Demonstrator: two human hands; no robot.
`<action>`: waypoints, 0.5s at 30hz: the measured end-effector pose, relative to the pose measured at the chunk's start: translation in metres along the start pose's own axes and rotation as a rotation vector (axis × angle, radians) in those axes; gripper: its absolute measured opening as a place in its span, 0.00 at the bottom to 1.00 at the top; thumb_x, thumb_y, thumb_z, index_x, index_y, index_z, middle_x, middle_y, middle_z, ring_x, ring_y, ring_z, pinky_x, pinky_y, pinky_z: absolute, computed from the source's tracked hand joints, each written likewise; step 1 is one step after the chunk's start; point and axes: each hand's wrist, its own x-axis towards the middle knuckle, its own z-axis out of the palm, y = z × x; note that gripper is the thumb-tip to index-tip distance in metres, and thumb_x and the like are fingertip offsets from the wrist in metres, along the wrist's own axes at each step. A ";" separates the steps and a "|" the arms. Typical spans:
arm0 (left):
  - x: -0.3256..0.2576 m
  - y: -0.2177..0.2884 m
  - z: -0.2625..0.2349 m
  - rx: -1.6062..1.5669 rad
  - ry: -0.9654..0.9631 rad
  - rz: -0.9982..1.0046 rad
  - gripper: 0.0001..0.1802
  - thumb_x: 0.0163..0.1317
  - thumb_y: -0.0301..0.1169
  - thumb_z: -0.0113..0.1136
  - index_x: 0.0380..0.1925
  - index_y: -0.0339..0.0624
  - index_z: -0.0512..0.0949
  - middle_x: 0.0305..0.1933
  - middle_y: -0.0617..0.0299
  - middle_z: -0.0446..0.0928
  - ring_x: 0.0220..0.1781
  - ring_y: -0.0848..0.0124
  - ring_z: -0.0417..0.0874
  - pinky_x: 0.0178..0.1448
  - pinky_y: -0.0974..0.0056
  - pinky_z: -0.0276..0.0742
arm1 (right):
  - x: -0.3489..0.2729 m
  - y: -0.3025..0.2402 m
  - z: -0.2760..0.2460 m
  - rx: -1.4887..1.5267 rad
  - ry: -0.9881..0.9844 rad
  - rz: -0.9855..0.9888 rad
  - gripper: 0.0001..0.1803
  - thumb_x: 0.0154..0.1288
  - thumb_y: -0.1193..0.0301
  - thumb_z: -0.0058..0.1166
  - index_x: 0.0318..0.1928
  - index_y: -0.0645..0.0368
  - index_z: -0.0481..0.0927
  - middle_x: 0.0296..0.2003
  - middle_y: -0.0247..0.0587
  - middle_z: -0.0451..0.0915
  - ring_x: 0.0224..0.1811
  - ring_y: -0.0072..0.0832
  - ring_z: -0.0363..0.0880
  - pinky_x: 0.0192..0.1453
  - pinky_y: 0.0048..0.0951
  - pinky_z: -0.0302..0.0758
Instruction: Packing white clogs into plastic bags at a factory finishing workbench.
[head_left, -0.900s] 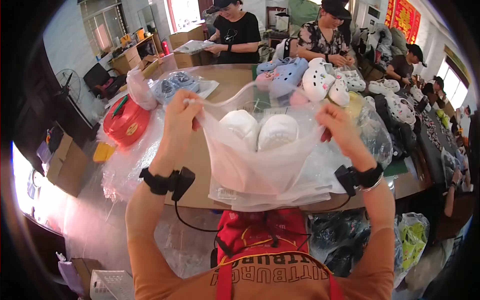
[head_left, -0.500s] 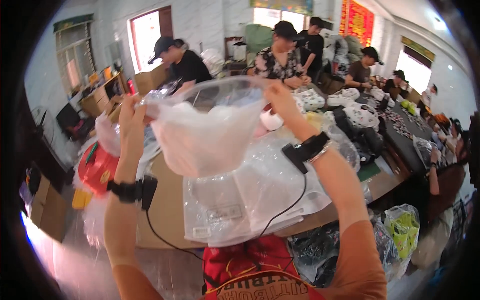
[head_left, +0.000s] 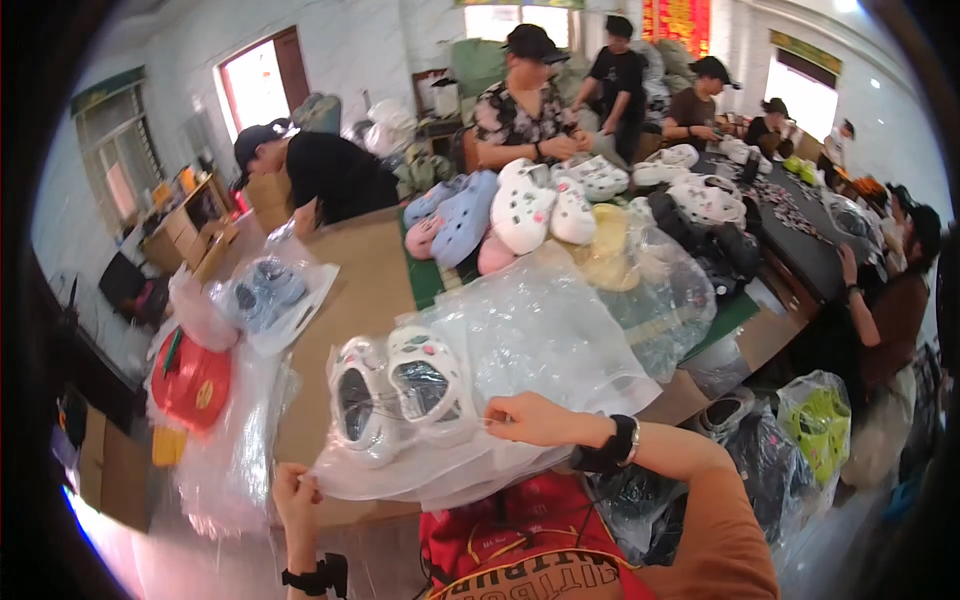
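A pair of white clogs (head_left: 405, 390) with small charms lies inside a clear plastic bag (head_left: 385, 487) at the near side of the table, heels toward me. My left hand (head_left: 297, 490) pinches the bag's near left corner. To the right of the clogs, my right hand (head_left: 522, 418) has its fingers closed on the bag's other edge. Beneath and beyond that hand spreads a stack of flat clear bags (head_left: 540, 320). Both wrists wear black bands.
Unbagged clogs in blue (head_left: 465, 218), white (head_left: 523, 207) and yellow (head_left: 607, 250) are heaped at the far side. On the left are bagged blue clogs (head_left: 268, 290) and a red round container (head_left: 192, 385). A co-worker in black (head_left: 335, 175) bends over the far left. Bagged clogs (head_left: 810, 435) sit at lower right.
The bag, held up open in both hands before, is now down on the table with the white clogs plainly visible in it. Both hands have come down and nearer to me.
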 end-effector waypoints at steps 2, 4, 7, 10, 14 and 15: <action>-0.019 -0.004 0.012 0.162 0.070 0.074 0.06 0.52 0.21 0.52 0.32 0.38 0.71 0.21 0.63 0.71 0.19 0.75 0.72 0.23 0.71 0.67 | -0.015 0.011 0.013 -0.012 -0.009 0.050 0.12 0.57 0.65 0.51 0.37 0.60 0.75 0.29 0.45 0.78 0.31 0.36 0.78 0.34 0.32 0.73; -0.035 0.004 0.032 0.411 0.090 0.318 0.09 0.53 0.22 0.55 0.36 0.37 0.72 0.23 0.57 0.74 0.21 0.68 0.75 0.26 0.66 0.70 | -0.023 0.021 0.020 -0.026 -0.029 0.089 0.12 0.57 0.65 0.51 0.38 0.60 0.75 0.30 0.46 0.79 0.32 0.38 0.78 0.36 0.33 0.72; -0.060 0.030 0.063 0.540 -0.139 0.585 0.10 0.54 0.25 0.55 0.39 0.39 0.73 0.29 0.50 0.76 0.28 0.56 0.78 0.32 0.59 0.73 | -0.024 0.016 0.025 0.024 -0.011 0.139 0.13 0.57 0.65 0.52 0.39 0.60 0.75 0.30 0.46 0.78 0.32 0.38 0.78 0.37 0.33 0.72; -0.058 0.034 0.102 0.478 -0.434 0.670 0.13 0.53 0.22 0.50 0.41 0.41 0.74 0.35 0.52 0.76 0.35 0.53 0.77 0.37 0.55 0.73 | -0.021 0.003 0.030 0.032 -0.034 0.209 0.14 0.56 0.65 0.52 0.39 0.61 0.75 0.30 0.47 0.78 0.32 0.39 0.78 0.38 0.33 0.72; -0.036 0.013 0.127 0.618 -0.580 0.459 0.14 0.56 0.27 0.52 0.44 0.43 0.74 0.45 0.52 0.75 0.50 0.54 0.73 0.53 0.53 0.67 | -0.025 0.001 0.038 -0.012 0.026 0.119 0.13 0.56 0.66 0.52 0.38 0.61 0.74 0.30 0.47 0.77 0.33 0.39 0.78 0.38 0.33 0.72; -0.029 0.009 0.127 0.611 -0.590 0.470 0.14 0.56 0.27 0.52 0.44 0.43 0.74 0.45 0.52 0.75 0.50 0.54 0.73 0.53 0.53 0.67 | -0.025 0.002 0.037 -0.018 0.067 0.064 0.12 0.56 0.67 0.52 0.37 0.61 0.74 0.30 0.47 0.77 0.34 0.39 0.77 0.38 0.33 0.72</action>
